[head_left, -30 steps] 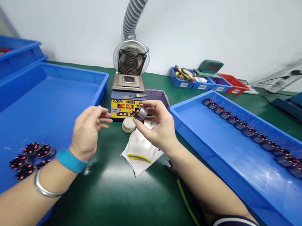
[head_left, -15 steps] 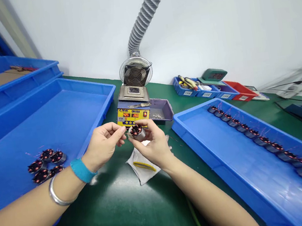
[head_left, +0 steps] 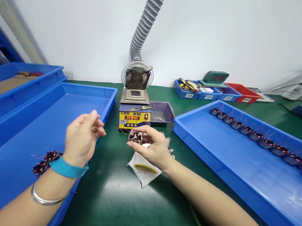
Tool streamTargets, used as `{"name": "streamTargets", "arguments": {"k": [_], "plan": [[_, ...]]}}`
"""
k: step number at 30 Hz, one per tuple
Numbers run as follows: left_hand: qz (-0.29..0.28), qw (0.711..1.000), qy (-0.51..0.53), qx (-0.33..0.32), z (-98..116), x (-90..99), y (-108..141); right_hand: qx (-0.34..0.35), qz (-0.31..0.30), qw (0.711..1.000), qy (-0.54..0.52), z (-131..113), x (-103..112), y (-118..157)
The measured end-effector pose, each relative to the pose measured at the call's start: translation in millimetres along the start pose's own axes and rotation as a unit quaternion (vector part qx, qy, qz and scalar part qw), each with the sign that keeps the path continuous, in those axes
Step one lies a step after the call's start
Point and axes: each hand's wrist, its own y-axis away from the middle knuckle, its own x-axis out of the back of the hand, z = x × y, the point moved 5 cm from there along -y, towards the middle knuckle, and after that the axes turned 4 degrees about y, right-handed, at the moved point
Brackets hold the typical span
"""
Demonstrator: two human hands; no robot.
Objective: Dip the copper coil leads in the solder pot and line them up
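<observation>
My right hand (head_left: 155, 148) grips a motor stator (head_left: 135, 138) with copper windings between thumb and fingers, over the green bench. Its wound face is turned toward me, and a thin wire end sticks out at its upper left. My left hand (head_left: 83, 137) is raised above the edge of the left blue tray (head_left: 83, 89), apart from the stator. Its fingers are curled with thumb and forefinger together; whatever may be between them is too small to make out. Several more stators (head_left: 50, 156) sit in that tray, partly behind my left wrist.
Ahead stands a yellow-fronted solder pot (head_left: 134, 119), with a fan and duct (head_left: 137, 78) behind it and a purple bin (head_left: 168, 112) beside it. A cloth glove (head_left: 144, 170) lies below my right hand. The right blue tray (head_left: 223, 147) holds a long row of stators.
My left hand has moved away from the stator, up and to the left. My right hand still holds the stator, now tilted more toward me and slightly lower.
</observation>
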Motion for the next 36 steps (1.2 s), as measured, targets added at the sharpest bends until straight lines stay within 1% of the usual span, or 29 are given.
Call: {"name": "streamTargets", "arguments": {"k": [2, 3, 4, 5, 6, 7, 9, 12, 14, 15, 16, 18, 20, 23, 26, 28, 30, 31, 33, 36], "plan": [[-0.093, 0.991, -0.035, 0.086, -12.1, -10.7, 8.2, -0.012, -0.006, 1.0, -0.019, 2.9, -2.5, 1.5], [-0.137, 0.983, -0.055, 0.113, -17.9, -16.0, 14.2, -0.014, -0.007, 1.0, -0.024, 3.8, -3.3, 2.2], [-0.168, 0.975, -0.073, 0.124, -22.2, -20.2, 19.7, -0.014, -0.007, 1.0, -0.025, 4.2, -3.6, 2.6], [-0.184, 0.971, -0.088, 0.122, -24.9, -23.1, 23.9, -0.013, -0.007, 1.0, -0.022, 4.2, -3.7, 2.9], [-0.185, 0.971, -0.098, 0.112, -26.0, -24.4, 26.3, -0.013, -0.007, 1.0, -0.02, 3.7, -3.7, 2.9], [-0.175, 0.974, -0.105, 0.098, -25.6, -24.3, 27.0, -0.014, -0.01, 1.0, -0.019, 2.9, -3.8, 2.6], [-0.136, 0.983, -0.102, 0.073, -21.9, -21.2, 24.2, -0.025, -0.017, 0.999, -0.036, 1.3, -4.3, 1.7], [-0.048, 0.997, -0.055, 0.02, -9.5, -10.7, 13.3, -0.07, -0.023, 0.993, -0.088, 2.0, -5.8, -0.1], [0.01, 0.999, -0.022, -0.026, -1.8, -2.7, 6.8, -0.109, -0.022, 0.986, -0.126, 4.8, -6.5, -1.5], [0.029, 0.999, -0.014, -0.041, -0.3, 0.0, 4.9, -0.127, -0.021, 0.981, -0.143, 6.4, -6.6, -2.3], [0.037, 0.998, -0.012, -0.045, -1.0, 1.3, 3.9, -0.142, -0.021, 0.977, -0.158, 7.8, -6.3, -3.3], [0.026, 0.999, -0.018, -0.025, -8.9, -0.2, 4.8, -0.166, -0.019, 0.971, -0.174, 10.2, -3.4, -5.9], [-0.011, 0.999, -0.04, 0.022, -22.4, -5.7, 9.4, -0.183, -0.008, 0.969, -0.167, 12.4, 3.6, -10.1], [-0.105, 0.984, -0.114, 0.087, -43.6, -17.3, 21.2, -0.187, 0.032, 0.973, -0.128, 16.2, 23.4, -24.0], [-0.222, 0.951, -0.191, 0.101, -57.5, -28.5, 35.7, -0.163, 0.071, 0.982, -0.061, 19.6, 49.2, -53.8], [-0.291, 0.921, -0.238, 0.096, -62.9, -33.5, 45.3, -0.147, 0.08, 0.986, 0.004, 22.2, 64.5, -82.6], [-0.341, 0.891, -0.282, 0.097, -66.6, -35.7, 53.3, -0.14, 0.079, 0.983, 0.092, 25.6, 76.4, -114.7], [-0.356, 0.88, -0.298, 0.102, -68.0, -35.6, 55.9, -0.137, 0.077, 0.977, 0.143, 27.3, 80.9, -130.7], [-0.369, 0.867, -0.316, 0.111, -69.6, -34.5, 58.3, -0.132, 0.075, 0.955, 0.256, 30.6, 87.5, -160.0], [-0.362, 0.869, -0.316, 0.118, -71.2, -32.4, 57.1, -0.121, 0.074, 0.909, 0.392, 35.2, 91.1, -193.0]]}}
